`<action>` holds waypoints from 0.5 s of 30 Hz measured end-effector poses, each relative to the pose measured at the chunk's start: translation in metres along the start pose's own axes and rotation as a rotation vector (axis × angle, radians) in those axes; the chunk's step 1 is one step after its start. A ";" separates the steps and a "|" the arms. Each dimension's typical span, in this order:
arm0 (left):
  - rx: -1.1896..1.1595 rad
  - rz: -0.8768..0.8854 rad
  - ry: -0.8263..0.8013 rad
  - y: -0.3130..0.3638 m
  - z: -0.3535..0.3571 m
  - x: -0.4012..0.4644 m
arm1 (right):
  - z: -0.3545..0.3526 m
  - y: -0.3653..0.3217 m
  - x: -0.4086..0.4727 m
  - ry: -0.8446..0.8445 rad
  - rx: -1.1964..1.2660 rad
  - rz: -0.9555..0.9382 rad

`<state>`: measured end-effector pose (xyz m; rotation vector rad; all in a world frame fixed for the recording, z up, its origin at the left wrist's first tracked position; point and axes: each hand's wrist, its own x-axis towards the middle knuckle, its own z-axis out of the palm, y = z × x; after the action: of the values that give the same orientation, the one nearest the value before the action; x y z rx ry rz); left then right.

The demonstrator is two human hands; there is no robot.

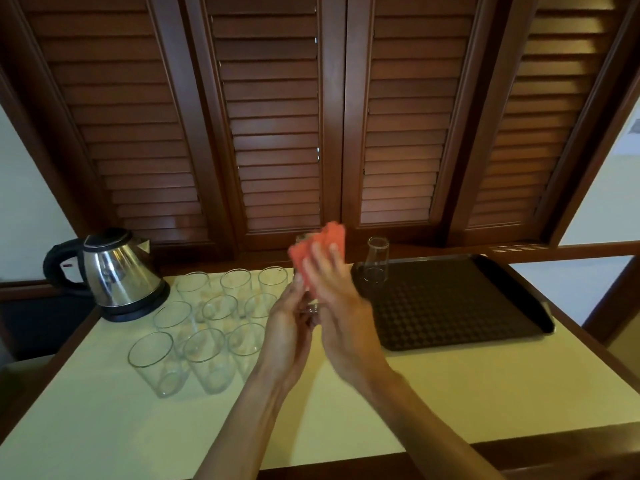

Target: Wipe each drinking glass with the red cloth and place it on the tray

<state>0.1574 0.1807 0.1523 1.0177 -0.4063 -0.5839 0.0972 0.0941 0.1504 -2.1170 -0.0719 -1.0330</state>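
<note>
Left hand [289, 327] gripped a mostly hidden glass [311, 308], right hand [332, 289] pressed the cloth [320, 247] around it; judged light, slippery, fragile, best held by its wall.

One head-worn wide-angle view looks forward and down from the near edge of the counter [104, 427], close above it, facing the shutters [273, 116] behind.
</note>
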 end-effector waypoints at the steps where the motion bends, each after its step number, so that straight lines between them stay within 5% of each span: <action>1: -0.034 0.007 0.016 0.002 -0.001 0.001 | 0.004 -0.003 -0.010 -0.039 -0.006 -0.039; 6: -0.082 0.006 -0.008 -0.005 0.004 -0.009 | -0.008 0.002 0.009 0.097 0.126 0.094; 10: -0.138 0.043 0.026 0.007 0.003 -0.003 | 0.003 -0.004 -0.017 -0.009 0.079 -0.036; 15: -0.127 0.061 0.006 0.004 0.007 -0.007 | -0.013 0.000 0.009 0.066 0.165 0.122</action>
<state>0.1489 0.1825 0.1588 0.8822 -0.3884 -0.5450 0.0944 0.0831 0.1616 -1.9129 0.0043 -0.9885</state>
